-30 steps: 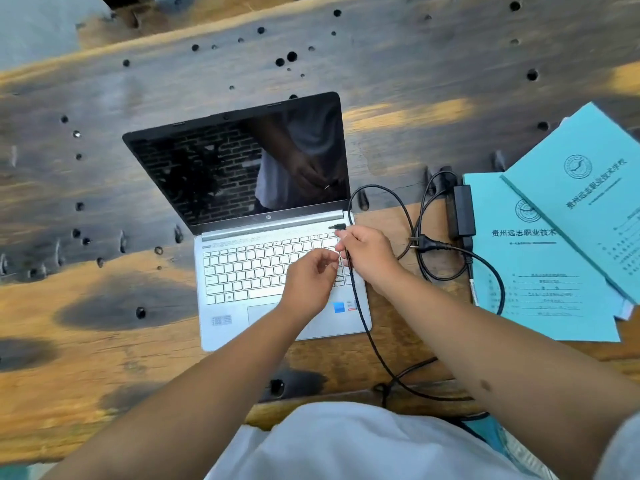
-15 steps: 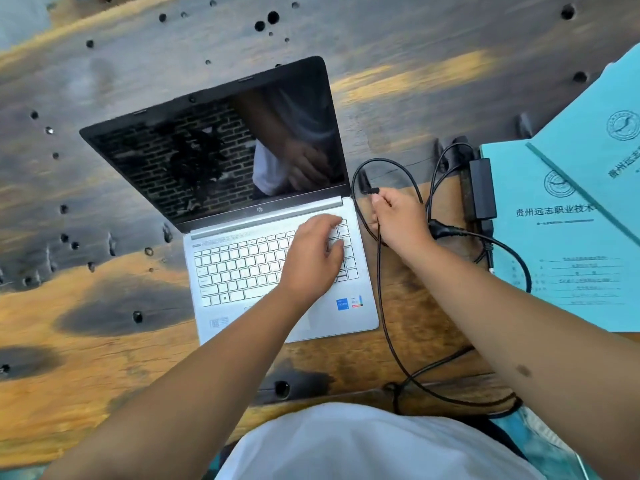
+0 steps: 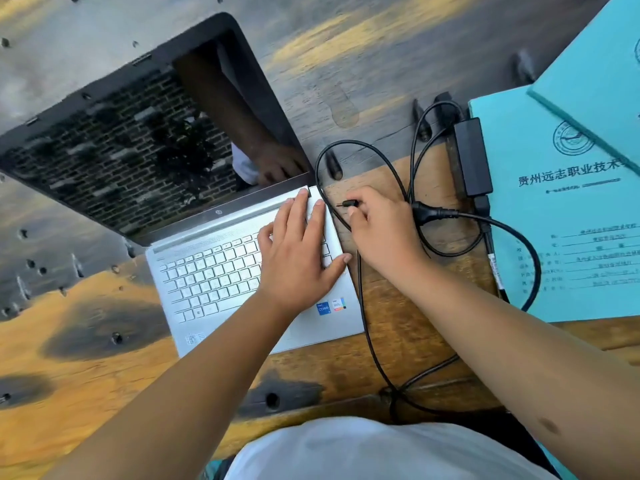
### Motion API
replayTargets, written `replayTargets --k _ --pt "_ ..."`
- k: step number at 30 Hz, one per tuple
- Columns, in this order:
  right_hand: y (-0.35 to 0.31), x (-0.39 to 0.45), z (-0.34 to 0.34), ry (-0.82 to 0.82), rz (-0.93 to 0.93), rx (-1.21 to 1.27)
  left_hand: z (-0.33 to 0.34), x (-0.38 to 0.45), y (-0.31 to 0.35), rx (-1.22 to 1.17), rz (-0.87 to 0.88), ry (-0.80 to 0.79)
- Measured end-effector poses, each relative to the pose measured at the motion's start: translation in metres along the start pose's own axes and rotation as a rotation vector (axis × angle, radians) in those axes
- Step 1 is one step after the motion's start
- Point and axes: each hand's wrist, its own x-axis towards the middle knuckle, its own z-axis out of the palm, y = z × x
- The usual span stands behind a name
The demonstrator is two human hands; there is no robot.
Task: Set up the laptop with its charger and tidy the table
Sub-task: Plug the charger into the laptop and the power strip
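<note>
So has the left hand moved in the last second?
Yes. The left hand went from beside the right hand, pinching the plug, to lying flat on the laptop keyboard's right side.

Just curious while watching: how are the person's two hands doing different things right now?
The left hand lies flat with fingers straight on the silver laptop's keyboard; the right hand curls round the small black charger plug. The left rests on the laptop; the right is beside its right edge, plug not yet inserted. Both are bare.
</note>
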Motion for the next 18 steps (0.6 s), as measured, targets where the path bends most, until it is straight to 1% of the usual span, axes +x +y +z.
replayTargets --k 3,8,9,11,13,15,18 --pt "0.001 -0.008 -0.003 0.061 0.019 0.059 0.001 -0.001 0.008 0.015 -0.035 -0.009" --pt "0.0 -0.016 -0.002 -0.01 0.023 0.073 -0.005 0.014 0.015 -0.023 -0.094 -0.002" --pt "-0.001 -0.016 -0.001 -0.008 0.008 0.071 -0.006 0.018 0.014 -0.031 -0.082 -0.001" --pt "-0.003 -0.014 0.001 0.022 -0.024 0.061 -0.01 0.022 0.01 -0.03 0.017 -0.007" --pt "-0.004 -0.009 0.004 0.036 -0.02 0.041 -0.014 0.028 0.004 -0.088 0.099 -0.033" --pt "-0.005 -0.004 0.005 0.03 0.005 0.006 -0.019 0.035 0.003 -0.188 0.089 -0.068" --pt "-0.007 0.002 0.006 0.055 -0.039 -0.059 -0.028 0.05 0.006 -0.243 0.073 -0.114"
